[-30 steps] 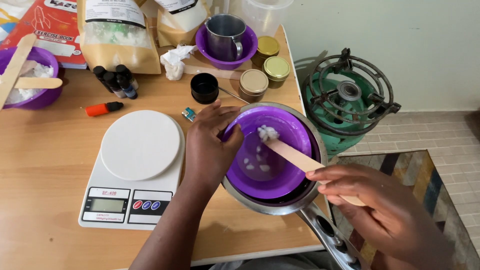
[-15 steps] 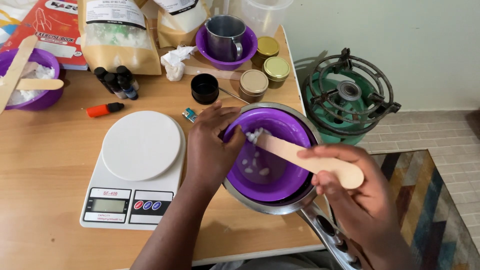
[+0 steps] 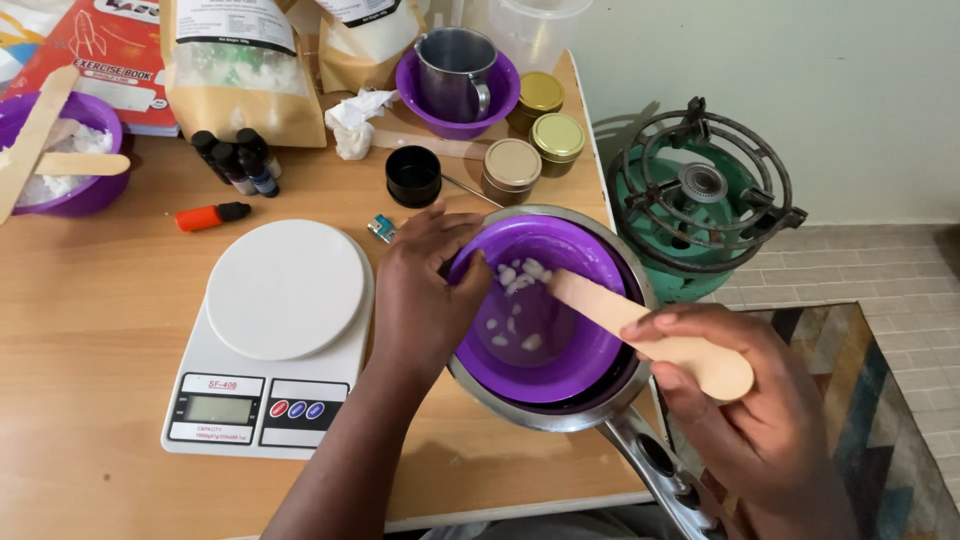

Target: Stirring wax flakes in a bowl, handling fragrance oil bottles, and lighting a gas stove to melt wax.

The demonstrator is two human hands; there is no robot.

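left hand [image 3: 425, 300] gripping round purple plastic bowl [image 3: 590, 365] rim; right hand [image 3: 745, 410] pinching flat wooden stirring stick [image 3: 610, 305].
between both hands, inside steel saucepan [image 3: 625, 400]; white wax flakes [image 3: 520, 278] mostly unmelted, stirring seemingly barely begun.

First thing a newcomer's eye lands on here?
The purple bowl nested in a steel saucepan at the table's right edge, with white wax flakes inside. The left hand grips the bowl's rim while the right hand holds a wooden stick that reaches in among the flakes. Next come the white kitchen scale to the left of the bowl and the green gas burner on the floor to the right.
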